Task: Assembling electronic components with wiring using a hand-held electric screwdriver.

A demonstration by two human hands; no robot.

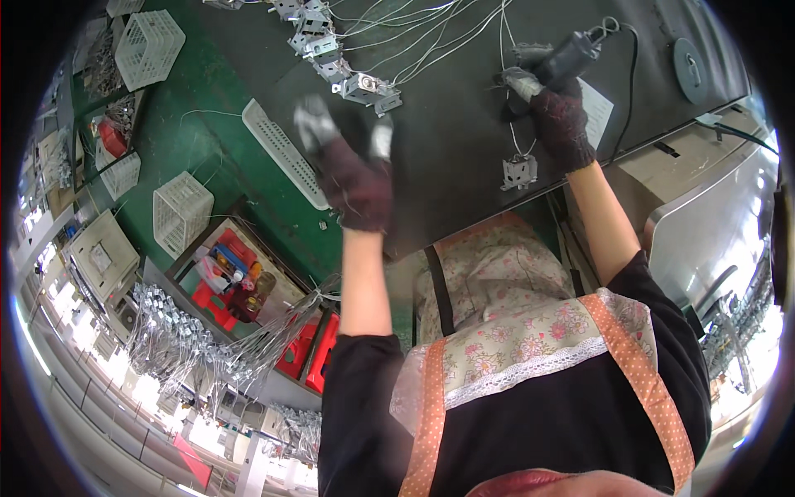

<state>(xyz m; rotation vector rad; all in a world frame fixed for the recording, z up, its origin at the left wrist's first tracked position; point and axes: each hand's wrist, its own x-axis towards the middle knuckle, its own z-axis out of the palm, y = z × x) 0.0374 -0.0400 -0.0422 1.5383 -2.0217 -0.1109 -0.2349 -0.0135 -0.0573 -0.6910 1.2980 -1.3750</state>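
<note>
My left hand [358, 174], in a dark red knit glove with whitish fingertips, is over the left side of the dark table. Its fingers are apart and hold nothing, slightly smeared by motion. Just beyond it lies a row of small metal lampholder-like parts [363, 86] with white wires. At the right, my right hand [561, 120], gloved alike, closes round a dark corded electric screwdriver [571, 58]; its tip is hidden. A white wire passes by those fingers down to a single metal part [519, 171] near the table's front edge.
White wires [439, 37] fan across the dark table [447, 157]. A paper sheet [598, 112] and a grey disc [689, 70] lie at the right. Left of the table are a perforated white tray [286, 155], a white basket [180, 214] and hanging bundles of wired parts [190, 344].
</note>
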